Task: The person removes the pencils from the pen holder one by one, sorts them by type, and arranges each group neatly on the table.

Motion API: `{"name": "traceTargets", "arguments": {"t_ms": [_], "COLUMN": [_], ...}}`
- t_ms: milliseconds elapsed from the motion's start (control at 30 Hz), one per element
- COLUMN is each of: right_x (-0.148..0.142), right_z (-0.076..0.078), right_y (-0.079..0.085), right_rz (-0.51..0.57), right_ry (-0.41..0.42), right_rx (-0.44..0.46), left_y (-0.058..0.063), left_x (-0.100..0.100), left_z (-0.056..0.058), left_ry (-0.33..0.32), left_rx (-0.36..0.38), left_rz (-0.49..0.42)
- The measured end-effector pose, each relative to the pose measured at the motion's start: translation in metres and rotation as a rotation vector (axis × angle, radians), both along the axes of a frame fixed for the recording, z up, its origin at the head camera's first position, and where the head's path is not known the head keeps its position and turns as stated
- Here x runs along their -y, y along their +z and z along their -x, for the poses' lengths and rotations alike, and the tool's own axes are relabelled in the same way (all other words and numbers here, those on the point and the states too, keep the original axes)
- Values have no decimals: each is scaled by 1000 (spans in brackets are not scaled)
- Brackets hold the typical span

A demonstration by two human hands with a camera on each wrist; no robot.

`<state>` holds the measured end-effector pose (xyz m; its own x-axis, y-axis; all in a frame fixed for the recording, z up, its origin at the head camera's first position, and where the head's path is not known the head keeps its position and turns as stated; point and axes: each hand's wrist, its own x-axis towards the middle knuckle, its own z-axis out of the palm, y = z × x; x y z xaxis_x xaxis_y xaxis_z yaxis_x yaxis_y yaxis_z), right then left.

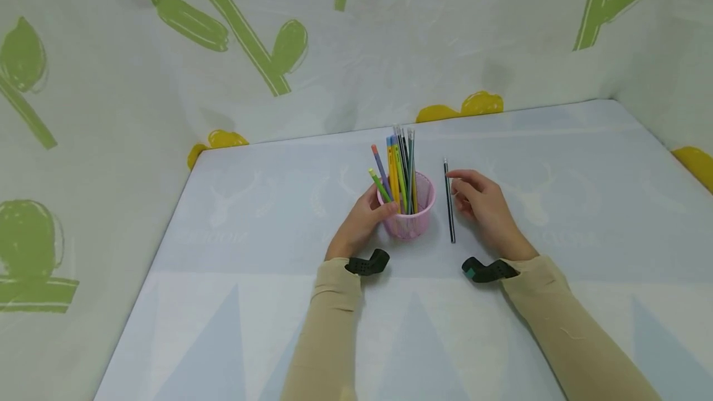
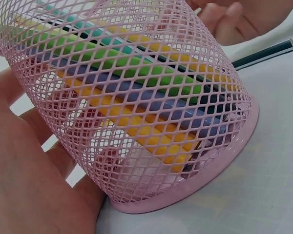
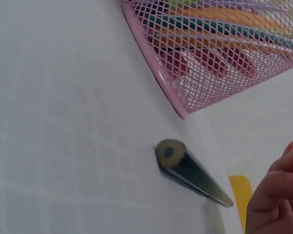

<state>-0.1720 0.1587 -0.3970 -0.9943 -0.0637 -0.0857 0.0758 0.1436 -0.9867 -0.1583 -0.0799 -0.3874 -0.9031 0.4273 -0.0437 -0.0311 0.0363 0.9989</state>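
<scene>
because the dark pencil (image 1: 450, 210) lies loose on the pale table (image 1: 267, 252), just right of the pink mesh cup (image 1: 410, 226), a light touch seems best. the right hand (image 1: 489, 210) stretches its index finger to the pencil's far end, other fingers curled in; whether the fingertip touches it i cannot tell, but nothing looks pinched. a thumb-and-index grip nearer the middle would probably balance the pencil better and be less likely to roll it. the left hand (image 1: 359, 221) wraps the cup, thumb at the near left rim, fingers round the left side; that hold should be firm enough to prevent tipping, yet gentle, since the standing pencils (image 1: 399, 172) lean loosely.
</scene>
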Motion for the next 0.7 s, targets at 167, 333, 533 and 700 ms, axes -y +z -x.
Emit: {"name": "traceTargets", "arguments": {"t_ms": [167,333,533,700], "right_x": [6,12,18,23], "right_z": [-3,-6,-11,-14], "right_y": [1,1,3,6], "right_rz": [58,9,18,27], "right_ry": [55,86,133,175], "right_rx": [-91,-175,-222,-197], "left_y": [-16,-19,-19,-19], "left_x": [1,0,-1,0], "left_z": [8,8,8,8], "left_ry": [2,15,43,47], "left_rx": [7,-1,-6,-21], "left_rz": [-32,-25,8,-6]}}
